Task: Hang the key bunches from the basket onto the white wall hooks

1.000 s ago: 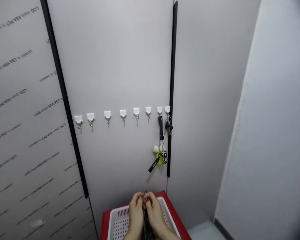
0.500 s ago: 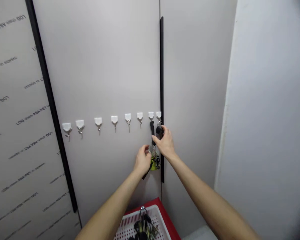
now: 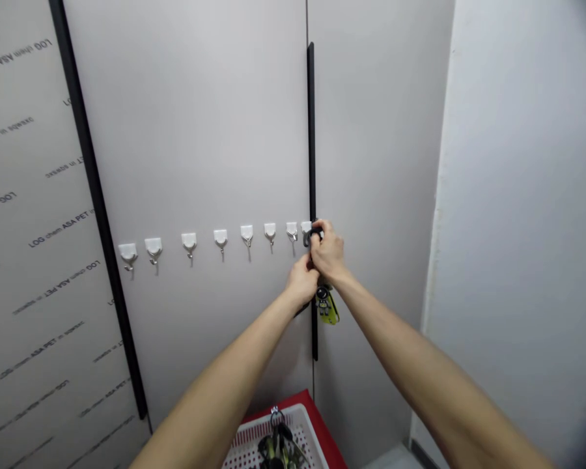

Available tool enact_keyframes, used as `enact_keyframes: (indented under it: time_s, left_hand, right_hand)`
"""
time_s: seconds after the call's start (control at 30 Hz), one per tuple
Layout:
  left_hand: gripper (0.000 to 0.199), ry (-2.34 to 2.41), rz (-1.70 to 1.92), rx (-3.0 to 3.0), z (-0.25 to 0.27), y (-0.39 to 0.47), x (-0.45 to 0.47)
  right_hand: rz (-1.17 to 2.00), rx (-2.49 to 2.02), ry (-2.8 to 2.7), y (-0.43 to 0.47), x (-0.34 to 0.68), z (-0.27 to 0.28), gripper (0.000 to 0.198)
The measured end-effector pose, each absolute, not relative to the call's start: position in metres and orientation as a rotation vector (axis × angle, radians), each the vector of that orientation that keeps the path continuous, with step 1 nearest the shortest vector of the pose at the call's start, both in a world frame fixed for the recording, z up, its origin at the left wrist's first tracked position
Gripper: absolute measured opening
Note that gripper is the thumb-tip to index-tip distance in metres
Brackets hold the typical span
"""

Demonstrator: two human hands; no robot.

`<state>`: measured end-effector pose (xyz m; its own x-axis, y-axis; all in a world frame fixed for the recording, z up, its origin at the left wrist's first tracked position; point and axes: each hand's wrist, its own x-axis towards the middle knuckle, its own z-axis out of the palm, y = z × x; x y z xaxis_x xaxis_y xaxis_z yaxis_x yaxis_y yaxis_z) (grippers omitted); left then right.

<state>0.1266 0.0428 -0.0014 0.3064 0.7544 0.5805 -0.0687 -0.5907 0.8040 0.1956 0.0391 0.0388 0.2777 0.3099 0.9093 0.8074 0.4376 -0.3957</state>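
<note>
My right hand [image 3: 328, 253] is up at the rightmost white hook [image 3: 306, 227], fingers closed on the black upper part of a keychain. Just below and left of it, my left hand [image 3: 303, 281] pinches the same bunch, with the end of a black strap showing under it. From the bunch hang a small astronaut figure [image 3: 324, 303] and a yellow-green tag [image 3: 330, 318], below my right hand. My fingers cover the hook's metal tip, so whether the ring is on it cannot be seen.
Several white hooks [image 3: 220, 237] run in a row leftward across the grey cabinet door [image 3: 190, 143]. A long black handle [image 3: 311, 130] stands beside the rightmost hook. Below, a white basket [image 3: 305, 423] on a red surface [image 3: 322, 430] holds more keys [image 3: 280, 446].
Both hands have moved up and right to the rightmost hook with the keychain. My left hand now meets my right. The astronaut figure and tag have swung rightward past the black handle.
</note>
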Motion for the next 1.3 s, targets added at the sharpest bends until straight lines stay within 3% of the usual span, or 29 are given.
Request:
enact_keyframes:
  time_s: [0.2, 0.5, 0.77, 1.13, 1.23, 1.3]
  left_hand:
    - [0.037, 0.516, 1.270, 1.675, 0.002, 0.017, 0.104]
    - [0.014, 0.897, 0.988, 1.603, -0.140, -0.015, 0.025]
    - [0.026, 0.899, 0.914, 1.553, -0.187, -0.027, -0.012]
    - [0.029, 0.923, 0.542, 1.559, -0.202, -0.036, -0.014]
    - [0.026, 0.975, 0.666, 1.598, -0.178, -0.026, -0.020]
    - [0.021, 1.009, 0.895, 1.554, -0.148, -0.016, -0.021]
  right_hand:
    - [-0.408, -1.047, -1.462, 0.007, 0.179, 0.037, 0.022]
    - [0.171, -1.112, -1.924, -0.022, 0.126, -0.108, 0.022]
    - [0.325, -1.319, -2.140, -0.039, 0.127, -0.175, 0.022]
    - [0.302, -1.605, -2.461, -0.051, 0.141, -0.179, 0.028]
    - [0.354, -1.494, -2.377, -0.046, 0.139, -0.155, 0.021]
    - [0.543, -1.323, -2.179, -0.038, 0.135, -0.130, 0.029]
